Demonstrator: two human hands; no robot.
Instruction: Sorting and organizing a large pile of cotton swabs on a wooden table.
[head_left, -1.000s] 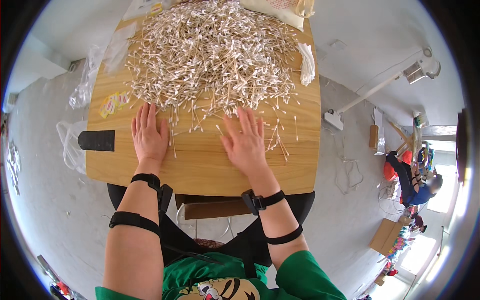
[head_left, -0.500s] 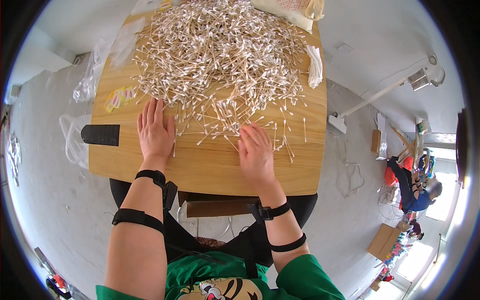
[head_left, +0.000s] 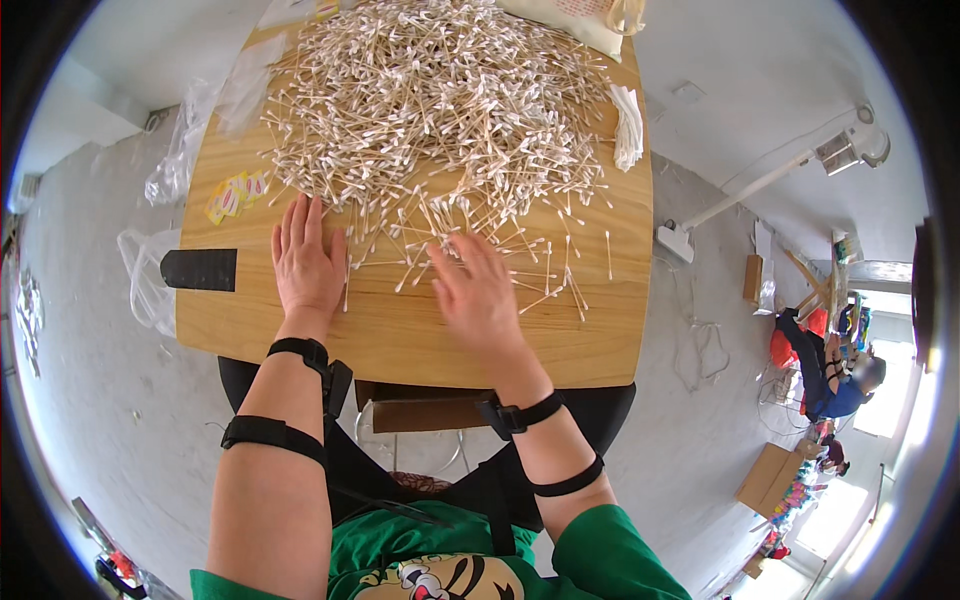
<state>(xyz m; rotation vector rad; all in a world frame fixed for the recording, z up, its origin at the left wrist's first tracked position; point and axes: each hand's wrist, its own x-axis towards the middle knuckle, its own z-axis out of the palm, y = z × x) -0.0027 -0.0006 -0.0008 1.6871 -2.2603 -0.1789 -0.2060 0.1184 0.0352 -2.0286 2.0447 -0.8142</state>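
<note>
A large heap of cotton swabs (head_left: pixel 430 100) with pale sticks and white tips covers the far part of the wooden table (head_left: pixel 400 350). My left hand (head_left: pixel 308 268) lies flat at the heap's near left edge, fingers stretched out and holding nothing. Over the loose swabs at the near edge is my right hand (head_left: pixel 478 290), slightly blurred, its fingers apart and thumb out to the left. Nothing shows in its grasp; what lies beneath the fingers is hidden. Several stray swabs (head_left: pixel 570 285) are scattered to its right.
Yellow and white paper labels (head_left: pixel 235 195) and a black strip (head_left: pixel 200 270) lie on the table's left side. Clear plastic bags (head_left: pixel 150 285) hang there. A white bundle (head_left: pixel 627 128) sits at the right edge, a cream bag (head_left: pixel 570 22) behind it. Another person (head_left: pixel 845 388) is far right.
My right hand has moved left along the near edge of the heap, and its fingers have spread. My left hand stays in place.
</note>
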